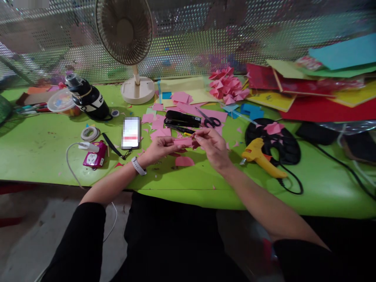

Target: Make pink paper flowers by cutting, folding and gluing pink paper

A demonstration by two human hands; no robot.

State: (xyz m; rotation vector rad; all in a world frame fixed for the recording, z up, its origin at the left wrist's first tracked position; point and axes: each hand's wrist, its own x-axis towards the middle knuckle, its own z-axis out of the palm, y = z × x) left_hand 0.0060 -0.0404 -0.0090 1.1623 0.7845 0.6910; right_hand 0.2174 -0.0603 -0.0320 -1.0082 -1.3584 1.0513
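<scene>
Between my two hands, just above the green table [164,176], is a folded piece of pink paper [182,141]. My left hand [160,149] pinches its left end between thumb and fingers. At the right end, the fingertips of my right hand [212,147] close on the paper's edge. Another pink paper piece [184,161] with a rounded edge lies just below. Beyond my hands lie a black stapler [182,118], scissors [211,120] with dark handles, and many pink scraps [158,122]. Fine creases in the held paper are too small to make out.
To the right, a yellow glue gun [258,156] rests against a black pad [289,145]. A phone [131,133], tape roll [89,134], purple power socket [95,154] and black bottle [88,100] stand left. Behind are a fan [137,91], pink paper flowers [227,86] and coloured sheets [317,107].
</scene>
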